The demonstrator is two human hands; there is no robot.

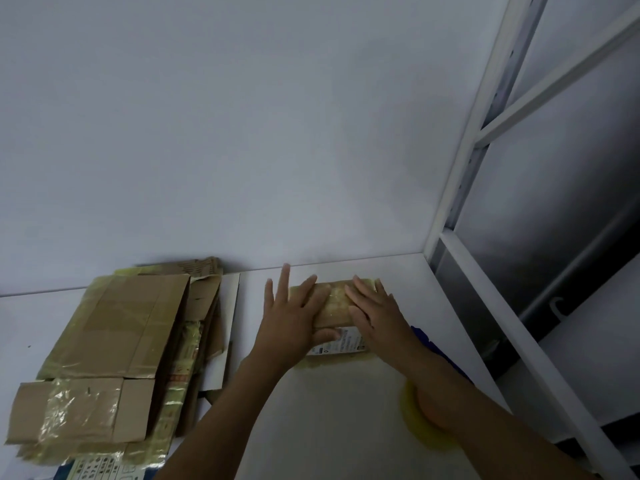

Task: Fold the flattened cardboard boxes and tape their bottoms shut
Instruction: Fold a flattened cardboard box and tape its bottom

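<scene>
Fingers (284,285) of the left hand (294,320) are straight and spread, pressing flat on the top of a small box (332,304). Its thumb lies along the box's near side by a white label (346,342). The right hand (375,315) lies flat on the same top, fingers straight and close together, gripping nothing. Shiny tape (337,299) runs across the top between the two hands.

The box stands near the back of a white table (329,427), its far edge just short of the line where table meets wall (242,133). To the left, a pile (114,341) of flattened boxes lies apart from it, with a bare strip of table between. The table is bare in front of the box too. On the right, a shelf frame (485,271) runs along the table's edge. A blue thing (424,336) touches the right wrist, and a blurred yellow patch (412,419) shows under the forearm.
</scene>
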